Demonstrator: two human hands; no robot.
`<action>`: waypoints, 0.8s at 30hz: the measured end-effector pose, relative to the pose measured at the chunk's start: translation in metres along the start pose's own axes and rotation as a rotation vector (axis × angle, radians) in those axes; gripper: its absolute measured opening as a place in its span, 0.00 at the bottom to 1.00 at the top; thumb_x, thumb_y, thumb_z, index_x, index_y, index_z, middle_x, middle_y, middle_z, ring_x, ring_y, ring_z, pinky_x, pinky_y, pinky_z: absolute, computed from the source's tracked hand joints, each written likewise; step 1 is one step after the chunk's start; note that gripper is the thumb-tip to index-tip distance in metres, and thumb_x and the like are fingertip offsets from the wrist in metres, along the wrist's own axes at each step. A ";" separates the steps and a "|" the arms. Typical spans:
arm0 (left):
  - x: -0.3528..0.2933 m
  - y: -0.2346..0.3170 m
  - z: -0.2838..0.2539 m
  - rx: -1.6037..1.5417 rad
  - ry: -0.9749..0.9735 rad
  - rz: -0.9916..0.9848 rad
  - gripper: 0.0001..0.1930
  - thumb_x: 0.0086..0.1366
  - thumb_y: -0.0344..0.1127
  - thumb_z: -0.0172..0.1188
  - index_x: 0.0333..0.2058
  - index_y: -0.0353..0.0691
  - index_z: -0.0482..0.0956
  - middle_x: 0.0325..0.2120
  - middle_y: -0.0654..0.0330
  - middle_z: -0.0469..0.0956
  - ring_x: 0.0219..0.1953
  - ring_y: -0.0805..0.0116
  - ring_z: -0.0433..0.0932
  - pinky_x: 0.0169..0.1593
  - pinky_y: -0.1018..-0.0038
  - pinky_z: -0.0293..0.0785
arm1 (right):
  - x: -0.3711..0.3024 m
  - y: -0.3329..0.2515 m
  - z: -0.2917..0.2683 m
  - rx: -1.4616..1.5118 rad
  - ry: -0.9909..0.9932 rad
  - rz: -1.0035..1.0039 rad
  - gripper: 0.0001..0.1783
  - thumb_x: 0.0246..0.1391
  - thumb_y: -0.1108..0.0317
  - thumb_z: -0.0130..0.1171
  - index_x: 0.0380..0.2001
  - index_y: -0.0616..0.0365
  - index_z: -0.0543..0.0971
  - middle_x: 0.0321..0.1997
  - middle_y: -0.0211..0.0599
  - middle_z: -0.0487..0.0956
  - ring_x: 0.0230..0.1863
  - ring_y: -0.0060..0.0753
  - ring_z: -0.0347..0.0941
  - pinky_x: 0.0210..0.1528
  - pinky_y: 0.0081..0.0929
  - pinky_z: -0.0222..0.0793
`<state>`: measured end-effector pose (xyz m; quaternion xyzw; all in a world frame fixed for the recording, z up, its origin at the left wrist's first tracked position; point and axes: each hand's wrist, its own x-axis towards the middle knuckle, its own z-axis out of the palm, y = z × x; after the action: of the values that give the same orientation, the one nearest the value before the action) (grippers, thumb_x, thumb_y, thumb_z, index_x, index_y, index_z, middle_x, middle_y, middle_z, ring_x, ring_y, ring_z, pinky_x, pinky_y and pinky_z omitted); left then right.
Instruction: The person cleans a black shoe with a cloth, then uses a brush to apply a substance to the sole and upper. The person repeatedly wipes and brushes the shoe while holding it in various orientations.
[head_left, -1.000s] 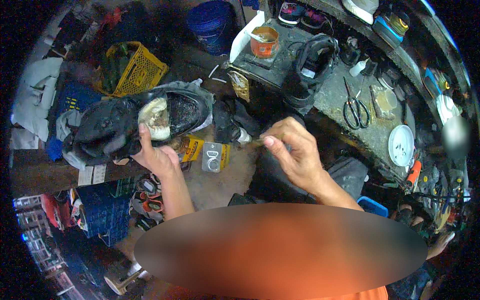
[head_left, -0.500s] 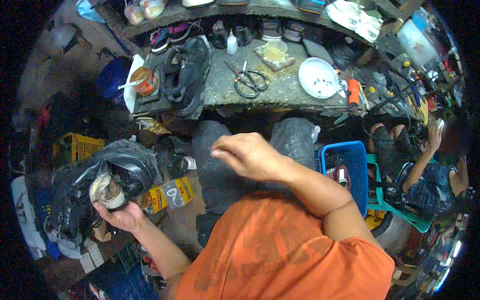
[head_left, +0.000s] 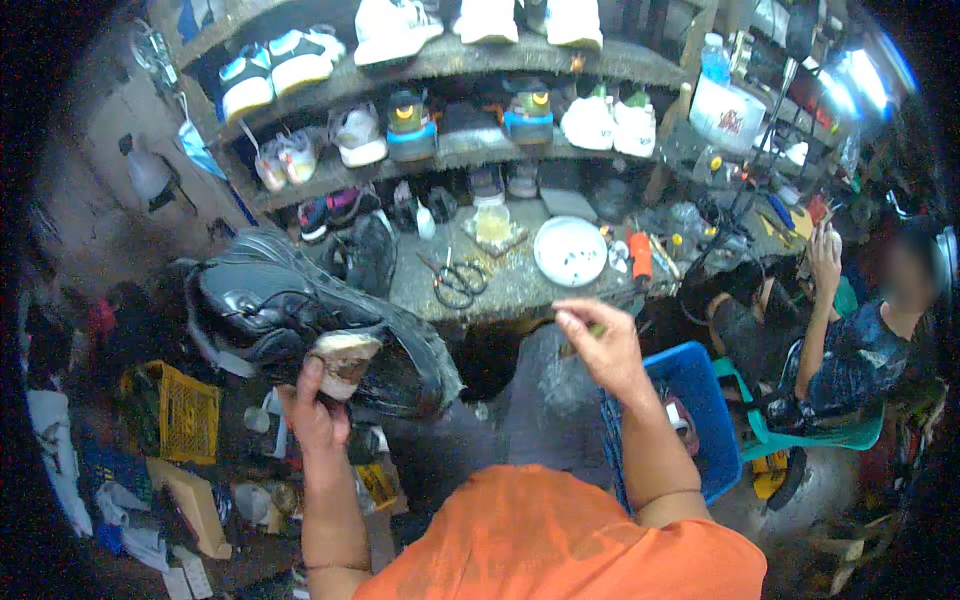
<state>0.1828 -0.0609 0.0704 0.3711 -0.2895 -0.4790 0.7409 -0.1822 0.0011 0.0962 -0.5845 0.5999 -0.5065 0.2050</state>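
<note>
My left hand (head_left: 322,412) is closed around a rounded off-white and brown piece (head_left: 345,362) whose kind I cannot make out. Right behind that piece lies a bulky black leather-like item (head_left: 300,315) with laces, resembling a large shoe or bag. It spans the space between my left hand and the workbench; whether the piece is joined to it is unclear. Over my right thigh, before the bench edge, my right hand (head_left: 603,350) has thumb and fingers pinched together. A small yellowish-green bit shows at the fingers, too small to name.
On the workbench (head_left: 400,290) lie black-handled scissors (head_left: 460,285), a white plate (head_left: 570,251) with dark bits, a white squeeze bottle (head_left: 425,222) and an orange tool (head_left: 640,258). Shelves of shoes rise behind. A blue basket (head_left: 715,420) stands right; beyond sits another person (head_left: 845,345).
My view has tipped up, showing more shelves. My left hand, with the off-white piece, and the black item have come up and rightward. My right hand has swung from mid-lap to the right.
</note>
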 end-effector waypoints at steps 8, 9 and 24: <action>0.031 0.037 0.069 -0.102 -0.204 -0.101 0.24 0.65 0.49 0.66 0.50 0.34 0.81 0.46 0.57 0.82 0.48 0.62 0.81 0.53 0.63 0.77 | 0.001 -0.002 0.010 0.089 -0.139 0.074 0.13 0.65 0.67 0.62 0.49 0.60 0.84 0.37 0.28 0.85 0.36 0.16 0.75 0.39 0.21 0.72; 0.034 0.039 0.079 -0.126 -0.237 -0.088 0.24 0.65 0.49 0.66 0.50 0.34 0.80 0.46 0.57 0.82 0.49 0.62 0.80 0.54 0.63 0.76 | 0.003 -0.006 0.017 0.264 -0.184 0.015 0.15 0.65 0.67 0.62 0.53 0.60 0.82 0.37 0.27 0.84 0.35 0.15 0.75 0.38 0.18 0.71; 0.030 -0.013 0.194 -0.264 -0.291 -0.168 0.38 0.63 0.64 0.65 0.60 0.38 0.73 0.58 0.58 0.76 0.59 0.57 0.75 0.63 0.60 0.70 | 0.039 -0.014 0.027 0.712 -0.275 0.020 0.28 0.68 0.38 0.51 0.35 0.56 0.75 0.22 0.25 0.72 0.20 0.19 0.63 0.23 0.25 0.61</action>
<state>0.0353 -0.1445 0.1694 0.2207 -0.2961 -0.6215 0.6909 -0.1618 -0.0413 0.1109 -0.5333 0.3591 -0.5979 0.4787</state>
